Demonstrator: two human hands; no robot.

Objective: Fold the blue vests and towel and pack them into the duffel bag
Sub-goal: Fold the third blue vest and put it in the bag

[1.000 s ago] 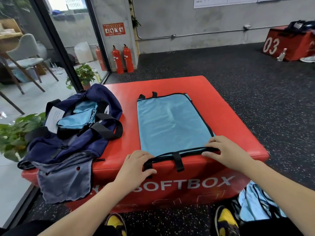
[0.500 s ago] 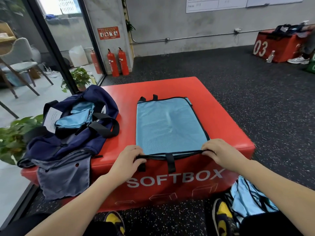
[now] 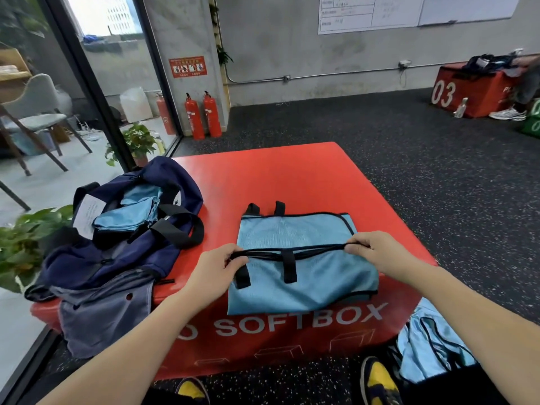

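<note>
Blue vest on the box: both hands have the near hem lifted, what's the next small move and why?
Probably carry the hem forward and lay it on the far edge, finishing the half fold. The left hand and right hand each pinch the black-trimmed hem of the blue vest above its middle, the far half lies flat on the red soft box, and the duffel bag sits open beside it.

Whiteboard [image 3: 371,13] writing too small

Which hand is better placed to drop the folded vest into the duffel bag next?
Left, probably. The left hand pinches the blue vest at its left end, the side nearest the open duffel bag on the soft box. The right hand would have to cross over.
</note>
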